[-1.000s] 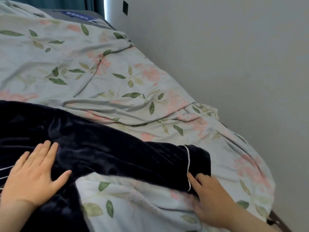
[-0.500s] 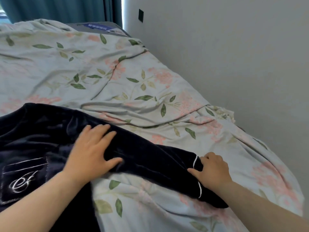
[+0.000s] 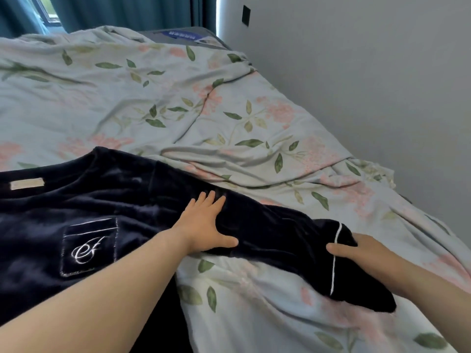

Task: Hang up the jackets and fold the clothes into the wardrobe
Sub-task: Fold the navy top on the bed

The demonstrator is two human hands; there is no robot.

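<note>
The bed (image 3: 153, 34) was covered almost wholly by a rumpled pale duvet (image 3: 178, 98) printed with pink flowers and green leaves. Only a grey strip bearing a blue label (image 3: 182, 35) was left bare at the far end. A dark navy velvet pyjama top (image 3: 127, 200) was spread on the duvet at the near left. Its sleeve (image 3: 280, 238) was stretched out rightward, ending in a white-piped cuff (image 3: 356, 289).

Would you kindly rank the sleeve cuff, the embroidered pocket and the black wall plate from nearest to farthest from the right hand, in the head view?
1. sleeve cuff: in the grip of the right hand.
2. embroidered pocket: far to the left.
3. black wall plate: high up, at the room's far end.
</note>
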